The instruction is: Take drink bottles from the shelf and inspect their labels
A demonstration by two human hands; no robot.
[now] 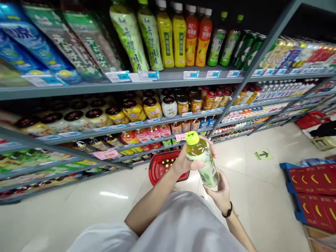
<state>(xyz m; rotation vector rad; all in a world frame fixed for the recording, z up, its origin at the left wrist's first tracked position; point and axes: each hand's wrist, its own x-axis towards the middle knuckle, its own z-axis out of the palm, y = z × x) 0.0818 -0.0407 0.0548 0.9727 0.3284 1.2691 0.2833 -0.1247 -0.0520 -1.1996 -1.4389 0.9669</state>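
Note:
Between my two hands I hold a tea bottle (207, 171) with a bright yellow-green cap and a pale green label, tilted, cap toward the shelves. My left hand (185, 159) wraps around its upper part, with the thumb across the label. Around the bottle's lower end closes my right hand (222, 189), a black band on that wrist. Below and behind the bottle, a red shopping basket (155, 168) rests on the floor with several small bottles inside. Similar green tea bottles (151, 42) stand on the upper shelf.
Grey shelving (168, 84) runs across the view, stocked with drinks, jars (152, 108) and pouches. At right, red cartons (315, 196) sit by a blue pallet edge. A floor arrow sign (263, 154) lies on the tiles. Part of another person (324, 129) shows at far right.

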